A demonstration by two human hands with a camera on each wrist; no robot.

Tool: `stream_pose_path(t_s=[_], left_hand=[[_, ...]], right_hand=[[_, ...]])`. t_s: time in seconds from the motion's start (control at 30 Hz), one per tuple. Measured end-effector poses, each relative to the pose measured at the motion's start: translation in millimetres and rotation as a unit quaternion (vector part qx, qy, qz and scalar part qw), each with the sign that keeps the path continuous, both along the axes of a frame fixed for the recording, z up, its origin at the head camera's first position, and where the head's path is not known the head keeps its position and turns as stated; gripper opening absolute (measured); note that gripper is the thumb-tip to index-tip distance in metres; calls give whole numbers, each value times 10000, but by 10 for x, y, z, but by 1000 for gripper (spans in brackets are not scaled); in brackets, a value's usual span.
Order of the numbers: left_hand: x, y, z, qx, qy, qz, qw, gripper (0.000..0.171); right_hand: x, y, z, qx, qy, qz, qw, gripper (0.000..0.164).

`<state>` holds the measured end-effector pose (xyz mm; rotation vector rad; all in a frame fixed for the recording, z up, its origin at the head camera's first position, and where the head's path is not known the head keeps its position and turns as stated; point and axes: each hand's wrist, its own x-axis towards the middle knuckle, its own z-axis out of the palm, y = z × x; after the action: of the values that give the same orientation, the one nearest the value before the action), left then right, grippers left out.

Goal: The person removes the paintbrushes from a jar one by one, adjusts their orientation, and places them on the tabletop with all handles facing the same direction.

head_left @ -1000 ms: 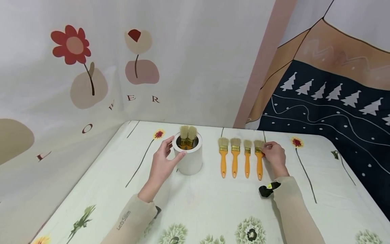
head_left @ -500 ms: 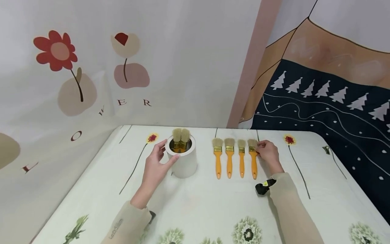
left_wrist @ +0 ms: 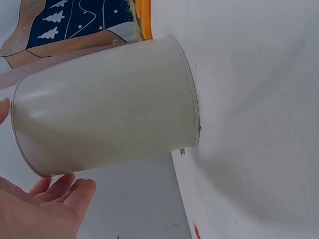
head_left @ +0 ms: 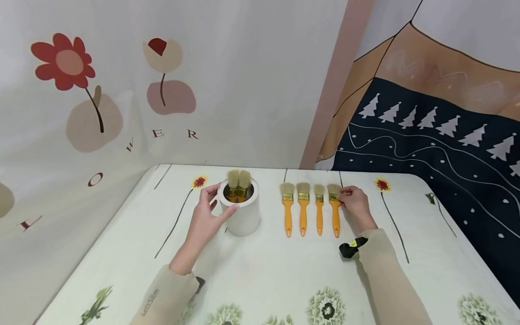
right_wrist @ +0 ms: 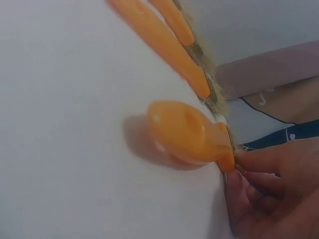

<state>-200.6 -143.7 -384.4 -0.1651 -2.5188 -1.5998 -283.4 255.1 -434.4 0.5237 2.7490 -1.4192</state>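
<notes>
A white cylindrical container (head_left: 245, 220) stands upright on the table, with two paintbrushes (head_left: 239, 181) in it, bristles up. My left hand (head_left: 203, 221) holds the container by its upper rim, thumb on the near side and fingers on the left. The left wrist view shows the container's side (left_wrist: 107, 107) large, fingers against its edge. Several orange-handled paintbrushes lie in a row to the right, bristles away from me. At the row's right end, my right hand (head_left: 356, 206) pinches a paintbrush (head_left: 335, 215) near its metal band. Its handle (right_wrist: 179, 130) points at the right wrist camera.
Three other paintbrushes, one of them narrower (head_left: 319, 210), lie left of the pinched one. A flower-patterned cloth (head_left: 264, 275) covers the table. Printed curtains (head_left: 243, 90) hang behind it. A black strap device (head_left: 350, 249) is at the right cuff.
The head view has turned slightly right, so everything sits further left in it. Both hands keep their places at the container and the rightmost paintbrush.
</notes>
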Motion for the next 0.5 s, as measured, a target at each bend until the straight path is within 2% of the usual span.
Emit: stream_pose_path(t_s=[0.17, 0.33, 0.5], left_hand=[[-30, 35, -36, 181, -23, 29, 9998, 80], [-39, 61, -71, 168, -117, -35, 9998, 82], [-66, 77, -64, 314, -113, -67, 9994, 83]], right_hand=[[62, 17, 28, -464, 76, -18, 9989, 44], [136, -26, 90, -344, 386, -183, 9985, 48], [102, -175, 213, -534, 771, -118, 9955, 45]])
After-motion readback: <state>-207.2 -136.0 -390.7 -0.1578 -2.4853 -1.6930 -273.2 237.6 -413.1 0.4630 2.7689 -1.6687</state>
